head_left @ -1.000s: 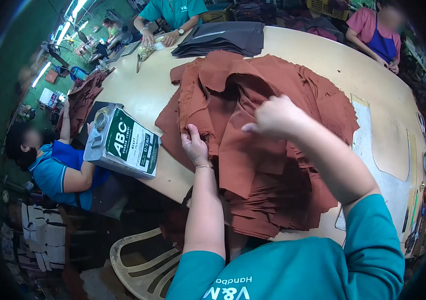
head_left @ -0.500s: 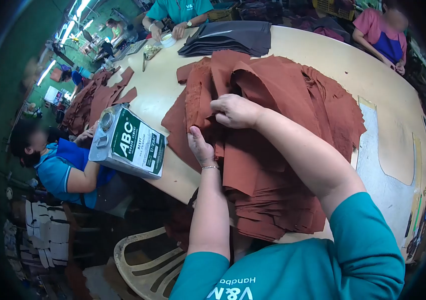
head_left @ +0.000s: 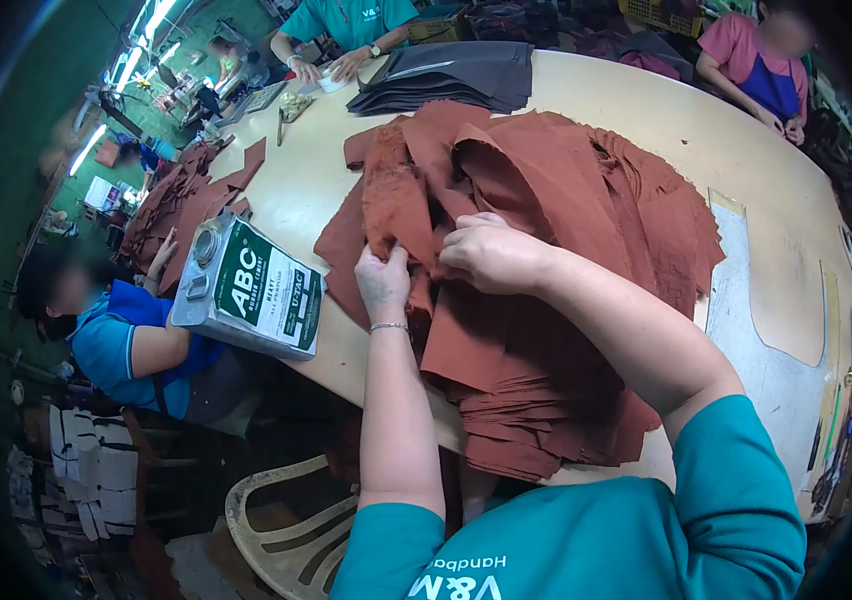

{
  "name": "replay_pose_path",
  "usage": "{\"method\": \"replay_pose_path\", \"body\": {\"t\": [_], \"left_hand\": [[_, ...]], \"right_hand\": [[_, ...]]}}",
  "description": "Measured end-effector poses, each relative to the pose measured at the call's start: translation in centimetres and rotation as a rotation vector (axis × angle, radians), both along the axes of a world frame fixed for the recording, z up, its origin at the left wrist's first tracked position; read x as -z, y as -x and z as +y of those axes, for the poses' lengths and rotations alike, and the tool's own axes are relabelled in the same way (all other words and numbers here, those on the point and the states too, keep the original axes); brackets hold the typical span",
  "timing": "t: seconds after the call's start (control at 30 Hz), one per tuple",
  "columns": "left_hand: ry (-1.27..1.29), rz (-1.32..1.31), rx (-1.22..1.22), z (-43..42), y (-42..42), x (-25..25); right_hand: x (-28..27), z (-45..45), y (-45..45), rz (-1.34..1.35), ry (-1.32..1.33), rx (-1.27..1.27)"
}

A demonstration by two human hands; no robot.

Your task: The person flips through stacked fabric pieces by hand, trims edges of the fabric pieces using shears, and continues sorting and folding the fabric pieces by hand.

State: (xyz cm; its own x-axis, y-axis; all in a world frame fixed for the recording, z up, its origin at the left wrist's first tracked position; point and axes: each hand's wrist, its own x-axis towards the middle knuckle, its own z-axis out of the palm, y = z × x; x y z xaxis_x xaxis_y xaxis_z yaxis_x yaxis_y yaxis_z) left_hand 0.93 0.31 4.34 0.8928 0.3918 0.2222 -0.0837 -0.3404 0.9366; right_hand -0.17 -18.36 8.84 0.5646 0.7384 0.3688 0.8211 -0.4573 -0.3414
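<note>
A large heap of reddish-brown leather or fabric pieces (head_left: pixel 586 190) lies on the table in front of me. My left hand (head_left: pixel 383 280) is closed on the lower end of a folded brown piece (head_left: pixel 393 195) with a fuzzy, rough surface, at the heap's left side. Just to the right, my right hand (head_left: pixel 491 255) is closed with its fingers pinched against the brown material. The fingertips are partly hidden, so the exact layer it grips is unclear. Below my hands, a stack of cut brown pieces (head_left: pixel 516 430) overhangs the near edge.
A metal rubber cement can (head_left: pixel 251 290) stands left of the heap. Dark sheets (head_left: pixel 446 75) lie at the back, and a pale flat template (head_left: pixel 746 300) at the right. Co-workers sit left, back and far right. A plastic chair (head_left: pixel 286 520) stands below the table (head_left: pixel 636 95).
Both hands have moved slightly down the heap. My left hand went from an upright open-thumb hold to closing on the fuzzy piece, which now shows more of its surface.
</note>
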Motion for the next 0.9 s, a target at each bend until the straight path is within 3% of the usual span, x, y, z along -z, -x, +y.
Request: {"method": "replay_pose_path", "body": {"t": [0.03, 0.07, 0.1, 0.17, 0.27, 0.47, 0.57, 0.63, 0.7, 0.8, 0.9], "left_hand": [[-0.063, 0.000, -0.067, 0.0, 0.1, -0.3], [0.240, 0.032, -0.096, 0.1, 0.2, -0.6], [0.262, -0.101, -0.044, 0.4, 0.2, -0.7], [-0.096, 0.083, -0.064, 1.2, 0.5, -1.2], [0.190, 0.075, -0.048, 3.1, -1.4, 1.1], [0.213, -0.055, 0.182, 4.1, -1.2, 1.6], [0.222, -0.094, 0.230, 3.3, -0.4, 0.9], [0.257, -0.104, 0.259, 2.4, 0.0, 0.7], [0.344, -0.100, 0.297, 1.8, 0.3, 0.9], [0.233, -0.110, 0.218, 0.6, 1.2, 0.3], [0.102, -0.149, 0.173, 0.8, 1.2, 0.7]], "right_hand": [[-0.3, -0.6, 0.5, 0.008, -0.037, -0.036], [-0.7, -1.2, 1.2, 0.017, -0.070, -0.073], [-1.0, -1.8, 1.7, 0.025, -0.102, -0.111], [-1.4, -2.7, 2.3, 0.076, 0.008, -0.142], [-1.8, -3.5, 3.1, 0.110, 0.167, -0.178], [-2.8, -4.5, 2.8, 0.235, 0.646, -0.188], [-5.2, -3.5, 3.4, 0.453, 0.659, -0.097], [-7.1, -1.9, 3.4, 0.502, 0.576, 0.076], [-5.3, 0.6, 1.2, 0.365, 0.289, 0.277], [-2.0, 3.7, -2.0, 0.283, -0.115, 0.459], [-1.9, 4.8, -3.0, 0.527, -0.312, 0.536]]}}
